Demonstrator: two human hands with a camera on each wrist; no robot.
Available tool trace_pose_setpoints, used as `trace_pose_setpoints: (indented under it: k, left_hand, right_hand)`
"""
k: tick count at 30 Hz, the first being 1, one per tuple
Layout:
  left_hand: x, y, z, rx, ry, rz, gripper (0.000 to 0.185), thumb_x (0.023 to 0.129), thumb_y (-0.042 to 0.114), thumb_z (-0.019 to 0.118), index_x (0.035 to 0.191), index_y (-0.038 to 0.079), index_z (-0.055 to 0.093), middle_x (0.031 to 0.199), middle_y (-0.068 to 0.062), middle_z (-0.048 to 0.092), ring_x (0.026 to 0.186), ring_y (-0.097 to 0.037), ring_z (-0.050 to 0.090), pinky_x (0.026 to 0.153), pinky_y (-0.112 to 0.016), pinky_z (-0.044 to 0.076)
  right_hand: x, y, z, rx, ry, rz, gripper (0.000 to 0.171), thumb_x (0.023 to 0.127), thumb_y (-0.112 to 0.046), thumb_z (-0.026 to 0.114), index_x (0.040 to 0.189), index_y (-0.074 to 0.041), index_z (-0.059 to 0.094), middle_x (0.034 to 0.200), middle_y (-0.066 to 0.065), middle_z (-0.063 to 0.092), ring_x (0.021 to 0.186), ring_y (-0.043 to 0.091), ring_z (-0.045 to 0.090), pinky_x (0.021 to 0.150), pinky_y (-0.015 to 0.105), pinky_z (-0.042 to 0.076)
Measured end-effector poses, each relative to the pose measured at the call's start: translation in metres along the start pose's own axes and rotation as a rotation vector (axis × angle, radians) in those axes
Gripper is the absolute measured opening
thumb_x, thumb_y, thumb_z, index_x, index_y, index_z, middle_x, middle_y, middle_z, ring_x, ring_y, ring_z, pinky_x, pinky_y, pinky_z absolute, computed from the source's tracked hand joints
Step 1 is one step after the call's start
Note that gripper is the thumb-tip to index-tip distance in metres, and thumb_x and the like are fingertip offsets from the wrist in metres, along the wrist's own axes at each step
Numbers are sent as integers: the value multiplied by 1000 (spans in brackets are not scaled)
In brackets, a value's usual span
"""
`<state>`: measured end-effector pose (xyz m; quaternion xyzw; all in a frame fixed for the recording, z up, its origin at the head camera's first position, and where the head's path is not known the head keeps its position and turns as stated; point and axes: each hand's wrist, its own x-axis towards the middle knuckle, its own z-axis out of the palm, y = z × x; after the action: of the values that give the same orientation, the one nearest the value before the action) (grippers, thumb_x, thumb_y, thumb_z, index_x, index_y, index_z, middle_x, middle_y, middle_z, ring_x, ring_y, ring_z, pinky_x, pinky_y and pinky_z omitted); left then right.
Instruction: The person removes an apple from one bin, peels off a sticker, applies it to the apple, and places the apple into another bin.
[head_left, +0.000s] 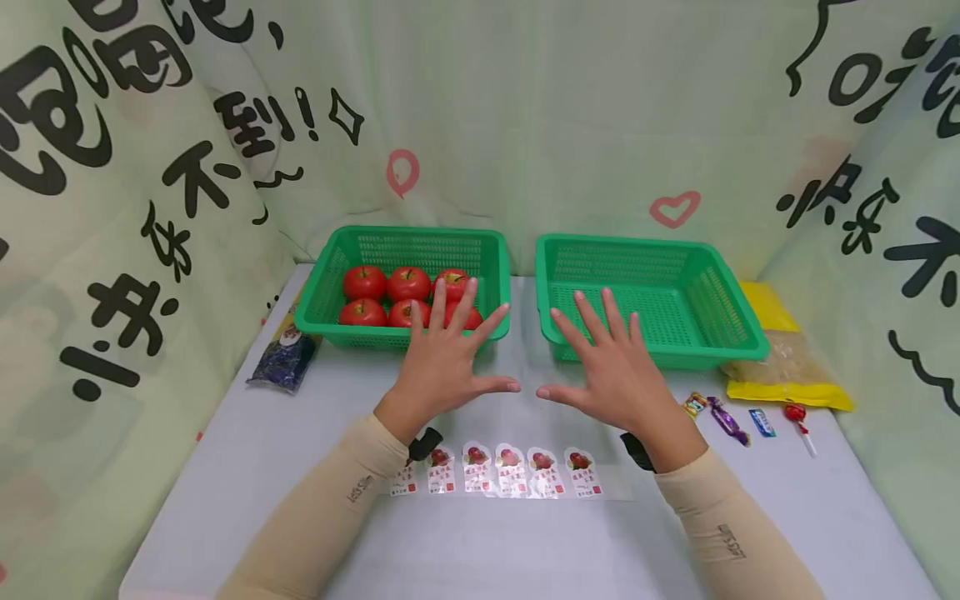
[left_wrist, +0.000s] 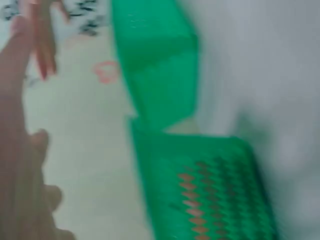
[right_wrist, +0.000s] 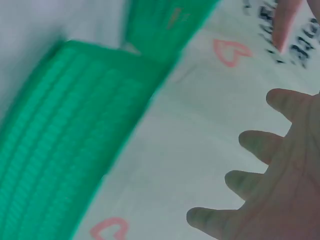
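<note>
Both hands hover above the table with fingers spread and nothing held. In the head view my left hand [head_left: 446, 358] is in front of a green plastic basket [head_left: 420, 233], partly covering several round red fruits [head_left: 364, 283] in it, which look like tomatoes or apples. My right hand [head_left: 621, 367] is before a second green basket [head_left: 660, 292], with no contents visible. Below the hands lies a clear strip of fruit-picture stickers [head_left: 512, 472]; the left wrist hides part of one end. In the wrist views the left palm [left_wrist: 20, 145] and right palm [right_wrist: 285, 170] show, touching nothing.
A dark snack packet [head_left: 285, 358] lies beside the left basket. To the right are a yellow-edged bag [head_left: 783, 358], wrapped candies [head_left: 727, 422], a small blue packet [head_left: 762, 422] and a red lollipop [head_left: 797, 414]. A printed curtain [head_left: 480, 125] surrounds the table.
</note>
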<state>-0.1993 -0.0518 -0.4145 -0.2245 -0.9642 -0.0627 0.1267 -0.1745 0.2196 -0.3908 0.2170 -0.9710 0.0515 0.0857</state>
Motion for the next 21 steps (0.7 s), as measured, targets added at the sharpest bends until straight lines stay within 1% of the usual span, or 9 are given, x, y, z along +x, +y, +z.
trace_pose_setpoints:
  k: [3, 6, 9, 11, 12, 14, 17, 19, 21]
  left_hand:
    - [-8, 12, -17, -75, 15, 0, 105, 82, 91, 56, 168, 42, 22, 180, -9, 3, 164, -50, -1, 121, -79, 21]
    - [-25, 20, -29, -191, 123, 25, 94, 86, 77, 69, 164, 34, 40, 176, -12, 25, 162, -46, 20, 120, -72, 33]
    - [-46, 20, -27, -318, 276, 56, 74, 89, 57, 80, 151, 23, 59, 158, -10, 55, 147, -35, 52, 113, -58, 50]
    - [-58, 16, -19, -411, 364, 63, 61, 89, 43, 85, 141, 17, 67, 140, -8, 68, 128, -27, 66, 103, -47, 59]
    - [-62, 13, -13, -452, 398, 55, 56, 89, 37, 85, 137, 14, 68, 131, -6, 72, 117, -22, 70, 96, -42, 62]
    - [-67, 7, -1, -532, 461, 23, 47, 89, 27, 86, 129, 10, 69, 113, -4, 76, 98, -17, 72, 84, -34, 63]
    - [-67, -3, 13, -657, 537, -41, 37, 89, 15, 84, 121, 6, 68, 93, -5, 74, 77, -14, 68, 69, -28, 60]
    - [-67, -12, 20, -722, 569, -86, 32, 90, 12, 83, 117, 4, 67, 84, -5, 71, 70, -13, 64, 64, -27, 58]
    - [-71, -24, 26, -760, 587, -153, 28, 91, 11, 82, 114, 3, 67, 79, -5, 69, 68, -11, 61, 62, -24, 56]
  right_hand:
    - [-10, -7, -7, 34, 72, -3, 104, 85, -70, 76, 167, -22, 34, 176, 18, 20, 163, 51, 5, 118, 83, 19]
    - [-26, -16, -7, 97, 227, -36, 94, 86, -59, 81, 162, -17, 45, 168, 20, 39, 159, 50, 24, 118, 78, 29]
    - [-45, -24, 3, 167, 382, -58, 78, 85, -43, 86, 150, -9, 58, 152, 20, 58, 146, 44, 49, 113, 67, 44]
    - [-57, -27, 13, 226, 455, -47, 67, 84, -32, 88, 141, -5, 65, 140, 18, 67, 133, 39, 60, 107, 58, 52]
    - [-61, -28, 18, 250, 483, -32, 61, 83, -27, 88, 136, -4, 67, 134, 16, 70, 127, 37, 64, 104, 53, 54]
    - [-67, -27, 29, 307, 529, 2, 51, 81, -19, 88, 127, -4, 71, 122, 12, 74, 113, 30, 69, 97, 39, 57]
    - [-69, -22, 44, 444, 575, 34, 37, 82, -6, 86, 116, -5, 75, 109, 7, 77, 96, 21, 73, 88, 22, 56]
    - [-70, -20, 54, 550, 585, 53, 31, 83, -1, 84, 113, -6, 76, 104, 4, 77, 89, 13, 71, 83, 14, 54]
    - [-70, -20, 64, 649, 570, 82, 29, 86, 3, 81, 112, -8, 76, 101, 3, 77, 87, 5, 70, 81, 12, 53]
